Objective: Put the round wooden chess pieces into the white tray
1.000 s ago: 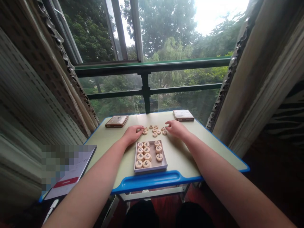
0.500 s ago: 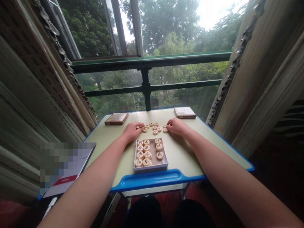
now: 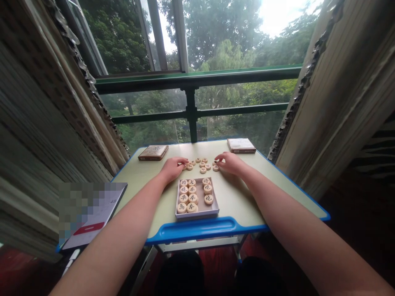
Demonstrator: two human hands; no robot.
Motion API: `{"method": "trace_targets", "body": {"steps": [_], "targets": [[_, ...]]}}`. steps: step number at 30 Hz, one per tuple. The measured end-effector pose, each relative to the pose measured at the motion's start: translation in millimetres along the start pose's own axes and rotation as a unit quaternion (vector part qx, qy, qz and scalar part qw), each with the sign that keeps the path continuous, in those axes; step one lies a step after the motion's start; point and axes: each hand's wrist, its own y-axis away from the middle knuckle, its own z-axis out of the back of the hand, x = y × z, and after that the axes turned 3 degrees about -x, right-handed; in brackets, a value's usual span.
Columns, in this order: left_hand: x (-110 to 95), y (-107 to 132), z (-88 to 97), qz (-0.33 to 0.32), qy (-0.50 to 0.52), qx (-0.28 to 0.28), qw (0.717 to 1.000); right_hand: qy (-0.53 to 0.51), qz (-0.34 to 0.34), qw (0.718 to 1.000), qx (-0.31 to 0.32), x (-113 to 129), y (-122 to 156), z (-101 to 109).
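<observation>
Round wooden xiangqi pieces with dark characters lie loose in a cluster, among them one piece (image 3: 203,170) at its near side. My left hand (image 3: 173,168) is at the cluster's left end, thumb and forefinger curled at a piece (image 3: 184,167) mostly hidden by them. At the right end, my right hand (image 3: 231,163) has its fingertips closed around a piece (image 3: 215,162); another piece (image 3: 215,168) lies just below. Nearer to me, a shallow open box (image 3: 200,211) holds stacked pieces in two columns at left and three visible stacks at right, with bare bottom between.
Two flat boxes stand at the table's back, a brown one (image 3: 153,152) at left and a pale-topped one (image 3: 241,145) at right. A booklet (image 3: 98,222), partly blurred out, is at the left edge. The table (image 3: 247,197) has a blue rim; a railing and window are behind.
The view has shifted slightly. Both hands stay at the two ends of the cluster, and the right fingers have lifted a little at their piece. The box contents look the same.
</observation>
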Motion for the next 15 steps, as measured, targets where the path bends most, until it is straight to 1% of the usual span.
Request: {"method": "trace_targets", "body": {"steps": [2, 6, 9, 11, 15], "targets": [[-0.4, 0.3, 0.6, -0.001, 0.006, 0.0, 1.0, -0.009, -0.001, 1.0, 0.013, 3.7, 3.3, 6.7], [-1.0, 0.3, 0.4, 0.003, 0.008, 0.001, 1.0, -0.013, 0.01, 0.995, 0.097, 12.1, 11.6, 19.3], [-2.5, 0.9, -0.1, -0.005, 0.012, -0.003, 1.0, 0.002, 0.03, 0.993, 0.111, 15.3, 14.9, 22.1], [-3.5, 1.6, -0.1, -0.012, 0.017, -0.005, 1.0, -0.006, 0.037, 0.992, 0.122, 15.7, 15.6, 21.7], [-3.2, 2.1, 0.1, -0.011, 0.024, -0.002, 1.0, -0.027, 0.025, 0.99, 0.134, 15.3, 16.3, 20.3]]}}
